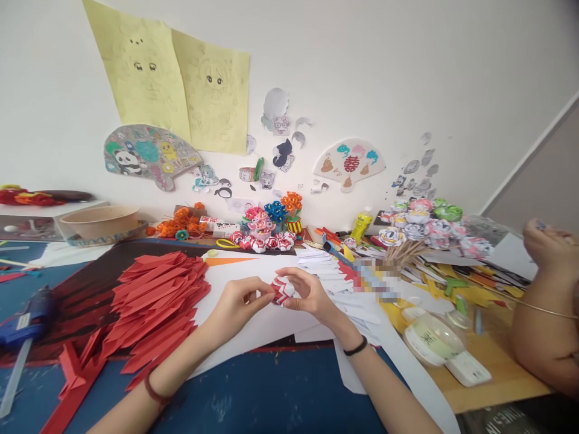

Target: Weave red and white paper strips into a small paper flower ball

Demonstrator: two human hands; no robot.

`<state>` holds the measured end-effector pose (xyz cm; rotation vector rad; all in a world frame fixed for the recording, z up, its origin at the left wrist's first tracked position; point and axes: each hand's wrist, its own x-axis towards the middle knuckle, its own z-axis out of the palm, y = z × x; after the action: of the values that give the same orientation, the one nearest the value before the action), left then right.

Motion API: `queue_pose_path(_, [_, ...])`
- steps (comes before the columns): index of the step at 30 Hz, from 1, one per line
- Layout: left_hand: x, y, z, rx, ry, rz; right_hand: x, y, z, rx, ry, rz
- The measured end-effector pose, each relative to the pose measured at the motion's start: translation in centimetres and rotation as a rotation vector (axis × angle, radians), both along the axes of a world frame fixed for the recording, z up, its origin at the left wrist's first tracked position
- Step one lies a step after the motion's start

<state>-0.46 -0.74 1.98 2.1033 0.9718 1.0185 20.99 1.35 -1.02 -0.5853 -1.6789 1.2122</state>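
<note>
A small red and white folded-paper ball [283,290] is held up between my two hands over the white paper. My right hand [312,295] curves round its right side, thumb below and fingers above. On its left side, the fingertips of my left hand [242,299] pinch the ball's edge. To the left lies a big pile of folded red paper strips [158,301]. Folded white paper strips [339,289] are spread to the right of my hands. Similar finished red and white balls [266,243] sit in a row at the back.
A blue hot glue gun [29,319] lies at the far left, near a tan bowl [102,222]. Paper flowers [275,211] stand by the wall. At right are a yellow bottle [361,225], a round clear container [432,340] and another person's arm [543,313].
</note>
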Motion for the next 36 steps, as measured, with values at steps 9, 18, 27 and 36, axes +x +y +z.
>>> queue_pose_path(9, [-0.2, 0.3, 0.1, -0.003, 0.000, -0.077, -0.1, 0.1, -0.1, -0.017, -0.018, 0.022])
queue_pose_path(18, [-0.2, 0.1, 0.2, -0.057, -0.013, -0.119, -0.1, -0.8, 0.8, -0.059, -0.061, 0.019])
queue_pose_path(27, [0.3, -0.1, 0.0, -0.050, -0.006, -0.083, -0.4, -0.8, 0.7, -0.073, -0.110, -0.029])
queue_pose_path(36, [0.2, -0.1, -0.2, 0.000, 0.044, -0.064, -0.5, -0.8, 0.2, -0.089, -0.106, -0.057])
